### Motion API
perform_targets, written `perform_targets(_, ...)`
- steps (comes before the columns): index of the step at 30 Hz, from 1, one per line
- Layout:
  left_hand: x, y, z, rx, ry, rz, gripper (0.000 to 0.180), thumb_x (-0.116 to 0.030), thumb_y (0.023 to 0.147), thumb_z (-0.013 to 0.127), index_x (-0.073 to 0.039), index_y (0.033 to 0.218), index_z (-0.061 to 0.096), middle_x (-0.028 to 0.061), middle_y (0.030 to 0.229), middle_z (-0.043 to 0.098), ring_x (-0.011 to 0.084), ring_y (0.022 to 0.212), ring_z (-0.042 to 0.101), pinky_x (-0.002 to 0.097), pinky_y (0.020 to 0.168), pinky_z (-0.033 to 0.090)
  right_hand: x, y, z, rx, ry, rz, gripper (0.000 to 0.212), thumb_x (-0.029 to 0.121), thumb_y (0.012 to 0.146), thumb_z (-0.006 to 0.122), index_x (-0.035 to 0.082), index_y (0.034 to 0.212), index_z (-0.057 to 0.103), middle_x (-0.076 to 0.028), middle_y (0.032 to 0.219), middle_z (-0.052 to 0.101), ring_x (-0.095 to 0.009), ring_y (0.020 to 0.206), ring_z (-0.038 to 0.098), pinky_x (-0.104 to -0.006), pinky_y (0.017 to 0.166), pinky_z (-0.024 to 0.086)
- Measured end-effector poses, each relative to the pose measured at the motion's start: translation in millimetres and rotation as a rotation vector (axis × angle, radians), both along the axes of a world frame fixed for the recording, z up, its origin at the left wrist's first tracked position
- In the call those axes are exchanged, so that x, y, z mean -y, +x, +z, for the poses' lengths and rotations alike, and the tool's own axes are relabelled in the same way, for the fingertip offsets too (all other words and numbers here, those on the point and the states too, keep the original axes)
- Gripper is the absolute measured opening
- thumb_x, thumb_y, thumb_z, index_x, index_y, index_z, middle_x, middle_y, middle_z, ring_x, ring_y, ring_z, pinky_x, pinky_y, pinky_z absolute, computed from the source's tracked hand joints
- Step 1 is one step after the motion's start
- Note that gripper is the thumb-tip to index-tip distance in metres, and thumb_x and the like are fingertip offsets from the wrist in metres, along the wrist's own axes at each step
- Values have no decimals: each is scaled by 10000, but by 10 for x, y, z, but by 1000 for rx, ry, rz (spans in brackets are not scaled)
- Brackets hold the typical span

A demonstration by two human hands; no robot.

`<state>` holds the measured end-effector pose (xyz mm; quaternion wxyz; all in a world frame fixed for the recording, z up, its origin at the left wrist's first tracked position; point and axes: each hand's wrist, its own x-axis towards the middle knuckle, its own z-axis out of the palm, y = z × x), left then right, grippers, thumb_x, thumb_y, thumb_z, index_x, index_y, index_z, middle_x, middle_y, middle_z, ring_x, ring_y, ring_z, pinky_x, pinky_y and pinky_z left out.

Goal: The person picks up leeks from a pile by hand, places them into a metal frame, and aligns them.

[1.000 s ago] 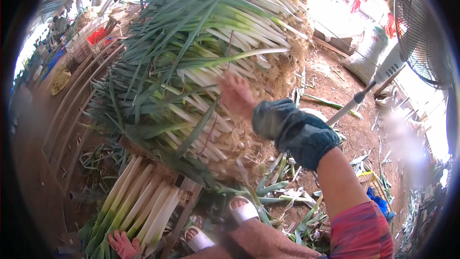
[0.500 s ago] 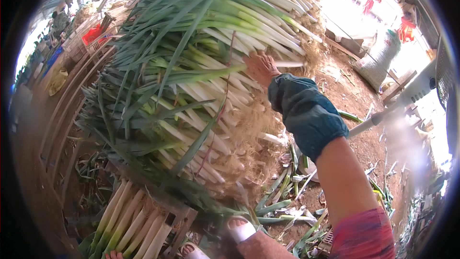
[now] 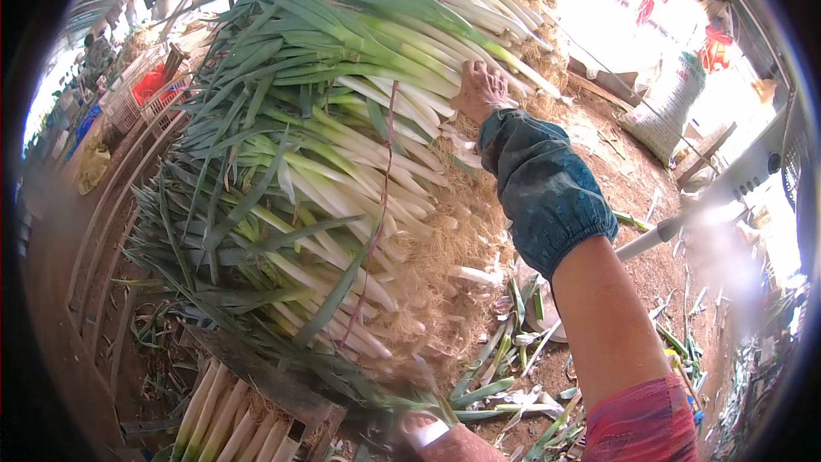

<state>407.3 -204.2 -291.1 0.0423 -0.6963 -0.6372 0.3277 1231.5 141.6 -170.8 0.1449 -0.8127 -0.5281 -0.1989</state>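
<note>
A large heap of long green onions (image 3: 376, 133) fills the middle, with green leaves to the left and white stalks ending in pale roots (image 3: 428, 278) to the right. My right hand (image 3: 481, 90), its forearm in a teal sleeve cover, reaches to the upper right side of the heap. Its fingers are bent round white stalks there, close to the root ends; the fingertips are partly hidden. A thin reddish tie (image 3: 383, 205) runs across the nearer stalks. At the bottom left lies a smaller row of trimmed green onions (image 3: 227, 415). My left hand is out of view.
Loose leaves and peelings (image 3: 487, 389) litter the brown ground near my foot (image 3: 419, 432). A grey metal pole (image 3: 654, 239) slants in at the right. Farther off stand a white woven sack (image 3: 671, 107) and, at the far left, a crate (image 3: 162, 98) with something red.
My right hand has moved slightly farther away, and its fingers are more curled. Long leaves over the heap have shifted. The left fingertips at the lower edge have gone out of view.
</note>
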Motion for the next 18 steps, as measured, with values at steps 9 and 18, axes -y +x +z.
perform_targets(9,-166,385,322,-369,-447,98,603,-510,940,251,-174,1441,238,107,1507,167,347,1390,76,508,1109,80,121,10,129,-110,-54,132,485,184,621,595,20,1050,439,-228,961,584,-405,913,561,-480,807,415)
perform_targets(18,-157,534,507,25,-59,177,583,-481,890,394,-71,1300,454,186,1380,387,371,1271,347,490,1040,270,341,-238,6,-8,-66,277,627,225,635,687,37,1156,393,-242,892,576,-418,801,588,-492,660,466)
